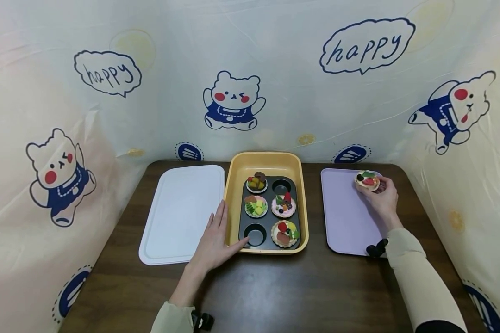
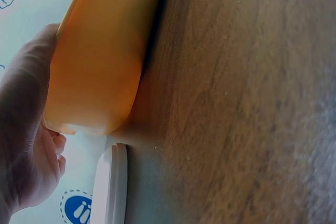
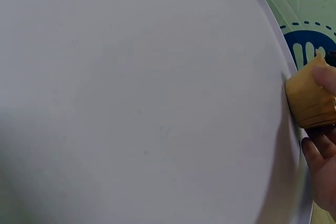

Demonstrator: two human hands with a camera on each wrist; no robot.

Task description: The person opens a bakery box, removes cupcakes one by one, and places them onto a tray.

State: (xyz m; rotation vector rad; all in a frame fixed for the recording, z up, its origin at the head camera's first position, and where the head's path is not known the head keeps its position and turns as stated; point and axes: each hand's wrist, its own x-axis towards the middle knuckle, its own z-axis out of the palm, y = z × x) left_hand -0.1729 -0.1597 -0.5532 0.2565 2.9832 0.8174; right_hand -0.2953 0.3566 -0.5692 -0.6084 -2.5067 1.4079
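Note:
My right hand (image 1: 384, 198) pinches a toy fruit tart (image 1: 367, 181) topped with red and dark fruit and a green leaf. It is at the upper right of the lilac tray (image 1: 343, 222); in the right wrist view the tart's tan cup (image 3: 310, 95) overlaps the tray's edge. My left hand (image 1: 214, 238) rests at the near-left corner of a yellow bin (image 1: 266, 158), fingers straight along its left side and thumb spread across the front rim. Inside the bin lies a dark muffin tin (image 1: 269, 185) with several toy tarts; its far-right cup (image 1: 281, 186) and near-left cup (image 1: 255, 237) hold none.
A white tray (image 1: 179, 212) lies left of the bin on the brown wooden table (image 1: 275, 296). Behind and at both sides hangs a pale cloth (image 1: 162, 115) printed with bears. Dark wrist-camera mounts (image 1: 376, 249) sit at the sleeves.

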